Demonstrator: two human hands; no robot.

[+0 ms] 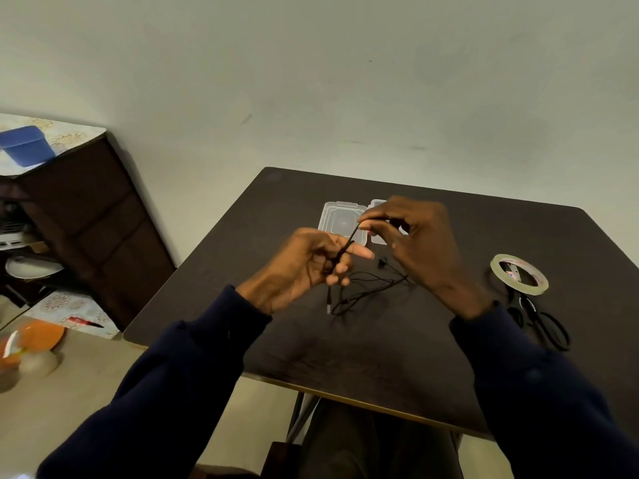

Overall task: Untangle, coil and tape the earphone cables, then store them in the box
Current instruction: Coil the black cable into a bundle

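A black earphone cable (366, 288) lies in a loose tangle on the dark table (363, 357), with one stretch lifted between my hands. My left hand (304, 267) is closed around the lower part of that stretch. My right hand (415, 243) pinches the upper end above the tangle. A clear plastic box (340, 221) lies open behind my hands, its second half partly hidden by my right hand. A roll of clear tape (519, 274) rests at the right of the table.
Black scissors (539, 319) lie under and in front of the tape roll. Left of the table stand a dark cabinet (90, 219) with a blue container (26, 145) on top, and an orange plate (38, 337) on the floor.
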